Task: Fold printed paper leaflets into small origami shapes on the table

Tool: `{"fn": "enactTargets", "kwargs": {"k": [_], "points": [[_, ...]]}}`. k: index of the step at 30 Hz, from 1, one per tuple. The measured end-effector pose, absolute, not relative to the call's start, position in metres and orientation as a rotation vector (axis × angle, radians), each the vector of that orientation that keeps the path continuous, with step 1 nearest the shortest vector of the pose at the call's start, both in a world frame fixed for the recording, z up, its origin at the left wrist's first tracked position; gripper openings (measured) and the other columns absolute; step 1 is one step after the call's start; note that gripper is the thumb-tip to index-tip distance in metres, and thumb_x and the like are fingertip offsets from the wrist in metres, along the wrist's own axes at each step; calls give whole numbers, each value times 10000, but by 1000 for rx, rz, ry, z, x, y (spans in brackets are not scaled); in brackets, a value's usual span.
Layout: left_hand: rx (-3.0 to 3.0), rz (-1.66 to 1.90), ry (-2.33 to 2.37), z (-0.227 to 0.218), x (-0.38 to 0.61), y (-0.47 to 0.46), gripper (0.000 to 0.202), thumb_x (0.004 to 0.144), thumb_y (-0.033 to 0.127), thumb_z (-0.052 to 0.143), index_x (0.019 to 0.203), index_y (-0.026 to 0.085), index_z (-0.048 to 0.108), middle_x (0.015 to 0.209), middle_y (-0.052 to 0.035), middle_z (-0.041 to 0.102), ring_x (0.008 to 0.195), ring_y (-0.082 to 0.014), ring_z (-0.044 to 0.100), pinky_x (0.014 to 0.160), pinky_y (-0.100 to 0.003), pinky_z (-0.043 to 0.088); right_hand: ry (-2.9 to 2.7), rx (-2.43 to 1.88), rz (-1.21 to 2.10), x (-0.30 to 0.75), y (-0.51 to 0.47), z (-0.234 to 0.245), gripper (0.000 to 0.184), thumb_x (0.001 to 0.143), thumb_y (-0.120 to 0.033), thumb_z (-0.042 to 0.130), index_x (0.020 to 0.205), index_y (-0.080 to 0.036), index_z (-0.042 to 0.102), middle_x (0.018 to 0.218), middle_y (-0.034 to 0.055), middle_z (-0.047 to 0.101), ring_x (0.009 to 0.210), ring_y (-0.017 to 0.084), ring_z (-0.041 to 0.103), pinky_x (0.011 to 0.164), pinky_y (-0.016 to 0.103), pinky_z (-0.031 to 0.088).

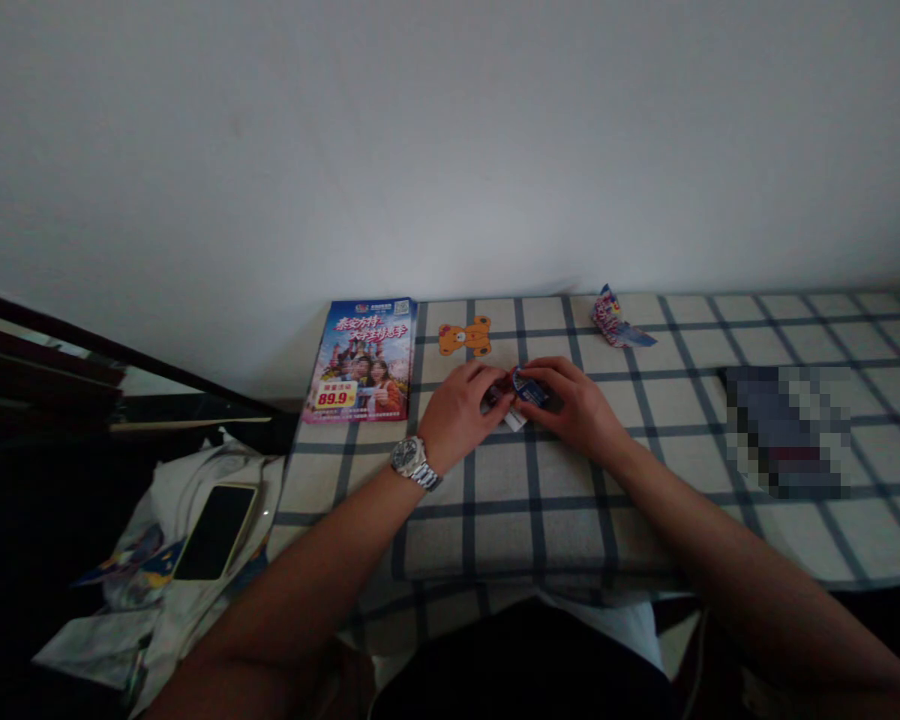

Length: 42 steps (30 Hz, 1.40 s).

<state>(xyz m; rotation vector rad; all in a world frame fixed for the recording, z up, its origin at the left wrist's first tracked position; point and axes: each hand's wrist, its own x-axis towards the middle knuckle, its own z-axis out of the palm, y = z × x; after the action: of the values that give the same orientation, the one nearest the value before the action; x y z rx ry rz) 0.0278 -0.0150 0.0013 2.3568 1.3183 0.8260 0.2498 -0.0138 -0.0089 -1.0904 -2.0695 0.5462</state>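
Observation:
My left hand (461, 412), with a metal watch (412, 461) on the wrist, pinches a small piece of folded printed paper (531, 391) from its left side. From the other side, my right hand (579, 408) has its thumb and fingers closed on the same paper. Blue, red and white areas of it show between the fingertips; the rest is hidden under them. Both hands rest low over the checked tablecloth (495, 500).
At the left stands a stack of flyers (361, 362). A bear cutout (465, 337) lies behind my hands, and a folded colourful paper piece (616, 322) near the wall. Farther right is a dark blurred-out item (784, 432). A phone (216, 532) lies on white bags (184, 480) beside the table.

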Motion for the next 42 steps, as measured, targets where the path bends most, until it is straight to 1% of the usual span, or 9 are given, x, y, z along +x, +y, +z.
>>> {"fn": "enactTargets", "kwargs": {"k": [5, 10, 16, 19, 24, 27, 30, 35, 42], "points": [[2312, 838, 1306, 1, 28, -15, 154, 1005, 259, 642, 1145, 200, 668, 1053, -56, 651, 983, -212, 661, 891, -362, 565, -2090, -1081, 475, 247, -15, -9, 332, 981, -345, 688, 1306, -282, 682, 1266, 118, 692, 1179, 299, 683, 1039, 499, 593], [2288, 847, 1306, 0, 29, -15, 158, 982, 220, 652, 1137, 196, 664, 1065, -56, 645, 979, -209, 662, 893, -356, 567, -2147, -1105, 404, 246, -18, -8, 350, 1008, -334, 650, 1353, -280, 658, 1241, 119, 733, 1161, 315, 697, 1027, 526, 592], [2276, 859, 1311, -1, 29, -15, 227, 985, 214, 641, 1210, 197, 651, 1077, -54, 646, 975, -208, 663, 903, -354, 566, -2200, -1079, 372, 247, -18, -8, 360, 1040, -292, 587, 1397, -294, 637, 1324, 111, 725, 1190, 297, 705, 1033, 504, 599], [2268, 862, 1309, 0, 29, -16, 249, 985, 213, 642, 1233, 199, 647, 1079, -57, 647, 979, -211, 666, 912, -361, 570, -2218, -1089, 355, 247, -18, -9, 389, 1044, -265, 567, 1428, -303, 611, 1334, 107, 716, 1206, 295, 695, 1049, 511, 591], [2276, 868, 1306, -1, 30, -15, 250, 986, 212, 642, 1236, 198, 644, 1084, -61, 646, 984, -212, 667, 913, -361, 574, -2238, -1089, 330, 247, -18, -9, 419, 1040, -227, 560, 1453, -284, 588, 1333, 116, 708, 1210, 293, 686, 1057, 496, 588], [2281, 870, 1300, -1, 30, -15, 256, 983, 202, 645, 1240, 192, 641, 1085, -58, 644, 989, -210, 668, 912, -357, 575, -2252, -1078, 318, 247, -18, -9, 388, 1045, -225, 555, 1427, -265, 607, 1336, 123, 702, 1206, 287, 686, 1060, 482, 588], [2285, 876, 1301, -2, 30, -15, 247, 984, 201, 650, 1231, 198, 640, 1085, -50, 645, 983, -200, 672, 909, -345, 579, -2270, -1080, 290, 247, -17, -10, 345, 1046, -237, 560, 1383, -253, 635, 1328, 131, 694, 1185, 286, 692, 1031, 474, 603], [2297, 886, 1314, -2, 30, -15, 239, 984, 197, 654, 1222, 201, 640, 1081, -44, 646, 972, -193, 677, 907, -339, 581, -2271, -1076, 284, 247, -17, -9, 341, 1028, -203, 572, 1358, -254, 642, 1318, 128, 678, 1177, 281, 691, 1020, 452, 609], [2315, 893, 1300, -4, 31, -14, 248, 969, 177, 666, 1215, 194, 640, 1074, -53, 651, 985, -204, 673, 905, -350, 581, -2273, -1077, 277, 246, -18, -6, 269, 1041, -243, 569, 1297, -241, 651, 1304, 136, 673, 1147, 281, 696, 983, 456, 622]]}}
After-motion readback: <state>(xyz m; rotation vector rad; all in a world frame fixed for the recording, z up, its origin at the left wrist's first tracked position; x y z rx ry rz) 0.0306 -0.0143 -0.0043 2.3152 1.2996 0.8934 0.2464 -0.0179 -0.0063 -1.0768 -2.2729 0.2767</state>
